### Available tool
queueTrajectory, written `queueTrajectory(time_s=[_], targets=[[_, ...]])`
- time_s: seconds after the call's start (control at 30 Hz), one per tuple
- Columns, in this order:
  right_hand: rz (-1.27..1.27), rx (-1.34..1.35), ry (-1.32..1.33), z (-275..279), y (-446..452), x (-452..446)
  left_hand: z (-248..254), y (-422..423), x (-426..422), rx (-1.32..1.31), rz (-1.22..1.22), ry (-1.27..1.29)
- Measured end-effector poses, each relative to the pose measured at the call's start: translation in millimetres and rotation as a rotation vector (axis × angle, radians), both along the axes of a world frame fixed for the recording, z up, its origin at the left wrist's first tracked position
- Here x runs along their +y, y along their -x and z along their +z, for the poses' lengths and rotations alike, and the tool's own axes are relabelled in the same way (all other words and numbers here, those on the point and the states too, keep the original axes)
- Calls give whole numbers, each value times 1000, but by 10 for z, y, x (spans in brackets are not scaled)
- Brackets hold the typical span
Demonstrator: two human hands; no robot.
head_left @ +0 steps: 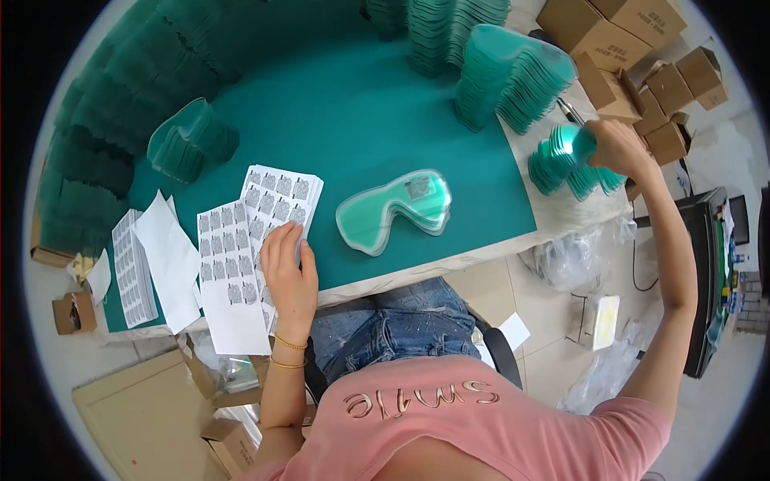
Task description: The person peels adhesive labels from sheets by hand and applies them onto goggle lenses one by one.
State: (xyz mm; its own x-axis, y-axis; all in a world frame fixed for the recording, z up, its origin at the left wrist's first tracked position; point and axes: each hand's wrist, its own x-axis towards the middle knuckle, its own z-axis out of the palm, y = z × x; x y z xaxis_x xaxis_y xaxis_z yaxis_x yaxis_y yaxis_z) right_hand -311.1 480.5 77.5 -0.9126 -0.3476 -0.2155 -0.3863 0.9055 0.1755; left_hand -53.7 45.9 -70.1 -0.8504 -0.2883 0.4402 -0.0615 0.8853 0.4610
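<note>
Nearest is the person's pink shirt (497, 425), with worn jeans (393, 325) beyond it, reaching the front edge of the counter (369, 128), which has a green top. The left hand (289, 264) lies palm down on a stack of label sheets (282, 192), its fingers open and slightly parted. Just beside it, one loose sheet (228, 240) hangs partly past the counter's edge, some of its labels gone. Further left are crumpled white paper (164, 256) and another stack of printed sheets (132, 268).

To the right of the left hand, well apart from it, a green eye mask (393, 212) with a pale rim lies flat, a single label on its right half.

Off to the right, the right hand (616, 148) has its fingers closed on the end of a blurred mask (584, 146) over a short stack of masks (547, 168). A taller pile (513, 76) stands just behind, and a smaller pile (192, 140) sits at the left. Farthest off are rows of stacked masks (104, 120) and, at the right, cardboard boxes (597, 36).
</note>
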Motion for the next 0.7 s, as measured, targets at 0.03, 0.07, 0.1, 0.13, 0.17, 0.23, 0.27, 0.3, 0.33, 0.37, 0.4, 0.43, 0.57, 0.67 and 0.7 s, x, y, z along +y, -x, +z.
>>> queueTrajectory(time_s=[0.03, 0.07, 0.1, 0.13, 0.17, 0.23, 0.27, 0.3, 0.33, 0.37, 0.4, 0.43, 0.57, 0.67, 0.7], targets=[[-2, -23, -21, -29, 20, -14, 10, -1, -4, -3, -6, 6], [-4, -47, -42, -68, 49, -25, 17, -1, -7, -2, 7, 13], [18, -60, -39, -125, 96, 9, 22, -1, -8, -1, -4, 19], [54, -52, 7, -177, 131, 63, 19, -2, -11, 0, -10, 24], [101, -45, 54, -226, 167, 115, -14, -4, -25, 18, -10, 5], [142, -82, 132, -342, 265, 329, -69, -1, -41, 75, -1, 43], [203, -75, 306, -292, 175, 352, -91, -4, -62, 85, -5, 44], [116, -75, 269, -184, 91, 260, -108, -20, -71, 86, 3, 41], [217, 51, 315, -293, 146, 484, -112, -30, -72, 103, 15, 61], [215, 62, 333, -254, 126, 526, -107, -33, -71, 118, 20, 81], [168, 44, 398, -244, 67, 593, -82, -56, -80, 121, 7, 42], [63, 32, 367, -231, 8, 660, -66, -61, -86, 130, -15, -1], [30, 23, 495, 245, -694, -32, -89, -63, -65, 169, 19, 48], [241, -41, 613, 393, -879, -591, -107, -69, -61, 198, 26, 23], [270, -55, 628, 471, -986, -897, -121, -70, -50, 205, 29, 0]])
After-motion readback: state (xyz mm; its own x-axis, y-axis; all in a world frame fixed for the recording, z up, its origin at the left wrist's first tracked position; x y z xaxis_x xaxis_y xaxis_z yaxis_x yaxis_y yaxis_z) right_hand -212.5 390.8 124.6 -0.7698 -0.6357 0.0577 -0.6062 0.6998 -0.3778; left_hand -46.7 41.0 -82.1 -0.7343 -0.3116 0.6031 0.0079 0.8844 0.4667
